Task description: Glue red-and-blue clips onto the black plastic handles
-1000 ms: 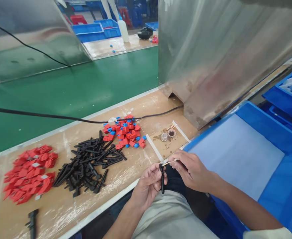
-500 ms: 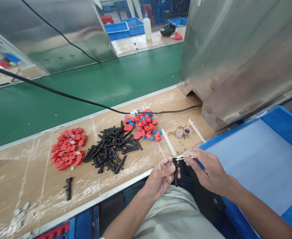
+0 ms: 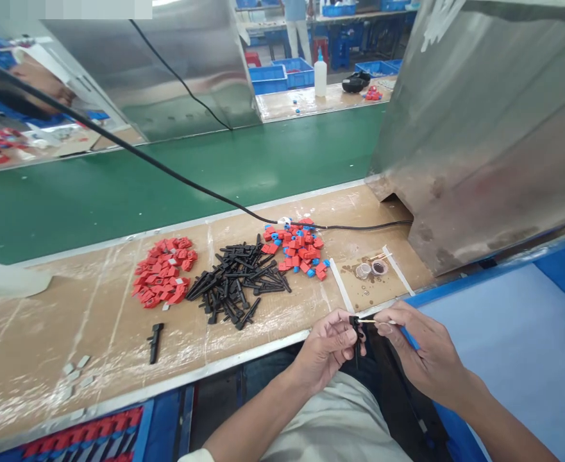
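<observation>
My left hand [image 3: 328, 350] is closed around a black plastic part [image 3: 358, 343], held upright over my lap at the table's front edge. Between the thumb and fingers of my right hand [image 3: 419, 343] is a thin wooden stick [image 3: 367, 321], its tip touching the top of that part. A pile of similar black parts [image 3: 236, 279] lies on the table, and a single black part [image 3: 156, 343] lies apart to the left. Red and blue pieces [image 3: 301, 247] are heaped beside the pile. Two small round dishes sit within white tape strips, one holding dark liquid [image 3: 378, 267].
Red pieces [image 3: 164, 273] are heaped left of the black pile; small grey tiles [image 3: 70, 371] lie nearer me. A black cable [image 3: 190, 181] crosses above the green belt [image 3: 205, 163]. A metal housing [image 3: 494, 141] and a blue bin [image 3: 527, 346] stand at right. Another person is at far left.
My view has shifted, so the table contents appear further right and more of the far side shows. Both hands keep hold of the black part and the stick, tip still at the part's top.
</observation>
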`<state>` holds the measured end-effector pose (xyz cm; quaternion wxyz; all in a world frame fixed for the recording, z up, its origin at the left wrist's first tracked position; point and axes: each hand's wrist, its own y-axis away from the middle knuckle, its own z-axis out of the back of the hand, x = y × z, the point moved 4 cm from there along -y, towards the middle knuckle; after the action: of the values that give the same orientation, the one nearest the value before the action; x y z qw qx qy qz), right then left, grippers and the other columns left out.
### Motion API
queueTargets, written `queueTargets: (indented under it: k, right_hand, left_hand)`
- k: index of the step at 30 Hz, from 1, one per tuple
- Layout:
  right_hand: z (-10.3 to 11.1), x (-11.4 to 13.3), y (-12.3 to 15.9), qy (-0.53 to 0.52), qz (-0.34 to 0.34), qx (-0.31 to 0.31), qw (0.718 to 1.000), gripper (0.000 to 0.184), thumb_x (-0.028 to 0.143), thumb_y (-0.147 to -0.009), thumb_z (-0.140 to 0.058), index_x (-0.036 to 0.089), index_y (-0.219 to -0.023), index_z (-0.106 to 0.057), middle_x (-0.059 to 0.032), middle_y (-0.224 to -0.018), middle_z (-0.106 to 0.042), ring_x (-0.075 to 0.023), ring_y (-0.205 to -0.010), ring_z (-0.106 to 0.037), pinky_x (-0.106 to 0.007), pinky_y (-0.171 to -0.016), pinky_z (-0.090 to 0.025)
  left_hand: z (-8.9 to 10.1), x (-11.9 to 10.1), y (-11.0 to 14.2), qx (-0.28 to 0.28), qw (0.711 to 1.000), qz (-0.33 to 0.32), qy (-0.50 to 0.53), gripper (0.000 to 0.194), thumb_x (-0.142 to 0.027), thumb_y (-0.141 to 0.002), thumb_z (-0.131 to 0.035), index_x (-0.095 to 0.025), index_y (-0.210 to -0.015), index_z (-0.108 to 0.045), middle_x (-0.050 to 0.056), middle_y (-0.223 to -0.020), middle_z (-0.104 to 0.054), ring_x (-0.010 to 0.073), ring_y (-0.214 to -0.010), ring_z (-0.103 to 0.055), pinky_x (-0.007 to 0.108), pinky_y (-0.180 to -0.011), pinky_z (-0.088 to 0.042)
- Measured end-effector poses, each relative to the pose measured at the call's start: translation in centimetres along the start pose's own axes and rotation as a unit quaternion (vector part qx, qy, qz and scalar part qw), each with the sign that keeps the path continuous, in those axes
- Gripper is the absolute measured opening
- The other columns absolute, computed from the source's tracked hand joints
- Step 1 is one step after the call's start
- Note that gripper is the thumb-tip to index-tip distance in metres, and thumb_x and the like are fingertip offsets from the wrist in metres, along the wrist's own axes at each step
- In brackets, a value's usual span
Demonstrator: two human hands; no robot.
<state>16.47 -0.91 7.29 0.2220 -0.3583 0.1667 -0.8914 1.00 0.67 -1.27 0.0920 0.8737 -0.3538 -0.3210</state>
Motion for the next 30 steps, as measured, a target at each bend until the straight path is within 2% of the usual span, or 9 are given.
queueTargets:
  k: [3, 8, 17, 22, 24, 27, 30]
  right_hand:
    - [-0.3, 0.0, -0.2, -0.033, 0.011, 0.013, 0.999, 0.016, 0.012, -0.105, -0.048, 0.024, -0.107, -0.059, -0.0034, -0.085, -0.065, -0.0167, -0.072, -0.062, -0.029, -0.064, -0.053]
    - [-0.6, 0.6, -1.0, -0.028, 0.042, 0.019, 0.999, 0.019, 0.009, -0.103, -0.048, 0.025, -0.109, -0.057, -0.0049, -0.084, -0.065, -0.0188, -0.073, -0.063, -0.030, -0.064, -0.052]
    - [-1.6, 2.3, -2.1, 0.049, 0.148, 0.039, 0.987, 0.025, 0.002, -0.099, -0.046, 0.021, -0.110, -0.059, -0.0056, -0.081, -0.066, -0.0163, -0.066, -0.060, -0.026, -0.056, -0.046]
    - [-1.8, 1.6, -2.3, 0.018, 0.096, 0.034, 0.995, 0.022, 0.000, -0.098, -0.049, 0.019, -0.105, -0.058, -0.0049, -0.082, -0.066, -0.0158, -0.068, -0.061, -0.025, -0.060, -0.047]
    - [-2.1, 1.7, -2.3, 0.006, 0.105, 0.041, 0.994, 0.023, -0.001, -0.097, -0.050, 0.019, -0.105, -0.058, -0.0052, -0.083, -0.066, -0.0161, -0.069, -0.062, -0.025, -0.060, -0.048]
    - [-2.5, 2.4, -2.2, 0.011, 0.155, 0.048, 0.987, 0.028, -0.003, -0.095, -0.049, 0.018, -0.109, -0.061, -0.0056, -0.084, -0.068, -0.0166, -0.069, -0.062, -0.026, -0.060, -0.050]
    - [-2.6, 2.1, -2.3, -0.006, 0.127, 0.037, 0.991, 0.028, -0.001, -0.096, -0.049, 0.020, -0.109, -0.062, -0.0055, -0.085, -0.070, -0.0171, -0.071, -0.065, -0.026, -0.063, -0.053]
  left_hand:
    - [0.0, -0.1, 0.0, 0.005, 1.000, 0.003, -0.005, 0.049, -0.037, -0.055, -0.102, -0.013, -0.084, -0.070, 0.004, -0.072, -0.072, 0.0120, -0.056, -0.066, 0.017, -0.047, -0.040]
    - [0.3, -0.3, -0.1, 0.002, 1.000, 0.003, -0.010, 0.053, -0.039, -0.050, -0.103, -0.012, -0.082, -0.070, 0.005, -0.068, -0.072, 0.0125, -0.054, -0.067, 0.016, -0.043, -0.036]
    - [1.1, -0.6, -0.3, 0.004, 1.000, 0.004, -0.011, 0.053, -0.040, -0.048, -0.103, -0.013, -0.077, -0.068, 0.002, -0.064, -0.072, 0.0123, -0.051, -0.067, 0.017, -0.041, -0.034]
    - [1.8, -0.6, -0.2, 0.006, 1.000, 0.010, -0.003, 0.053, -0.039, -0.046, -0.104, -0.013, -0.076, -0.069, 0.003, -0.065, -0.074, 0.0122, -0.050, -0.067, 0.017, -0.039, -0.033]
    - [2.1, -0.5, -0.1, 0.004, 1.000, 0.014, 0.006, 0.054, -0.039, -0.045, -0.105, -0.013, -0.076, -0.069, 0.004, -0.064, -0.073, 0.0122, -0.049, -0.066, 0.016, -0.039, -0.032]
    - [2.3, -0.3, -0.2, 0.001, 1.000, 0.016, 0.024, 0.053, -0.038, -0.045, -0.105, -0.012, -0.077, -0.070, 0.003, -0.063, -0.072, 0.0118, -0.049, -0.066, 0.016, -0.039, -0.032]
    - [2.4, -0.5, -0.1, 0.003, 0.999, 0.017, 0.043, 0.051, -0.034, -0.047, -0.105, -0.012, -0.079, -0.072, 0.004, -0.065, -0.072, 0.0112, -0.051, -0.066, 0.016, -0.040, -0.034]
